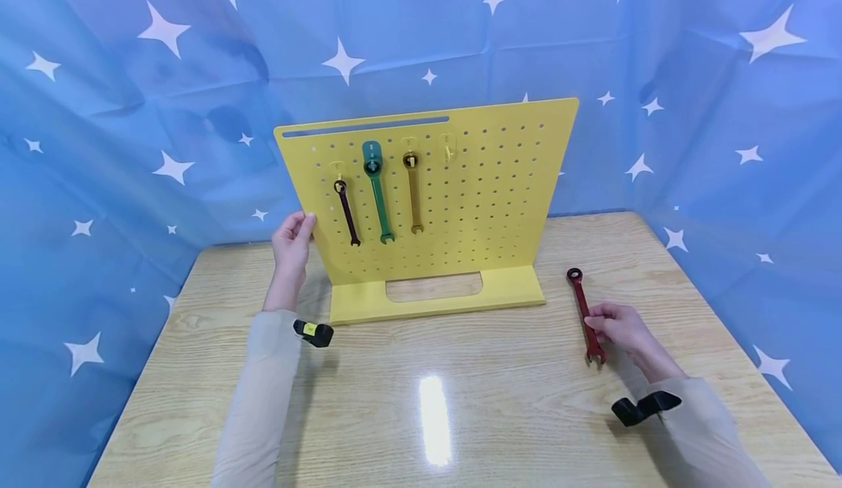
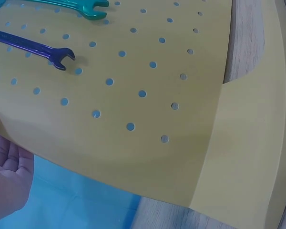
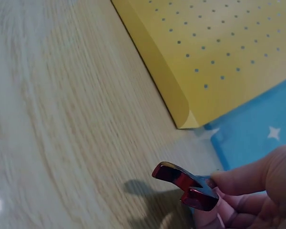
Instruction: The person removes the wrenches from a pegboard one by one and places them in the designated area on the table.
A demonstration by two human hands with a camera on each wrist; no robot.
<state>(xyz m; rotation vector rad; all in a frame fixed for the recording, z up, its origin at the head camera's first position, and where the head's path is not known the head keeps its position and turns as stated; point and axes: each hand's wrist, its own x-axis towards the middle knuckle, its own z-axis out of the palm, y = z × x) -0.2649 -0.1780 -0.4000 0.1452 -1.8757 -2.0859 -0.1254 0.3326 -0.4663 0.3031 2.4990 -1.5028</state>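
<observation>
A yellow pegboard (image 1: 487,188) stands upright on its base, and my left hand (image 1: 292,243) grips its left edge, fingers behind and thumb in front. In the left wrist view part of that hand (image 2: 12,176) shows at the board's edge. Three wrenches hang on hooks: a dark purple wrench (image 1: 347,214), a green wrench (image 1: 379,199) and a gold wrench (image 1: 414,196). Right of them is a bare yellow hook (image 1: 448,150). My right hand (image 1: 618,325) pinches a red wrench (image 1: 582,302) by its shaft, right of the board. Its open-ended jaw faces the right wrist camera.
The wooden table (image 1: 368,400) carries the board near its back edge. Behind hangs a blue curtain (image 1: 421,28) with white stars. The board's base (image 1: 434,309) has a wide cutout. A black strap device sits on each wrist.
</observation>
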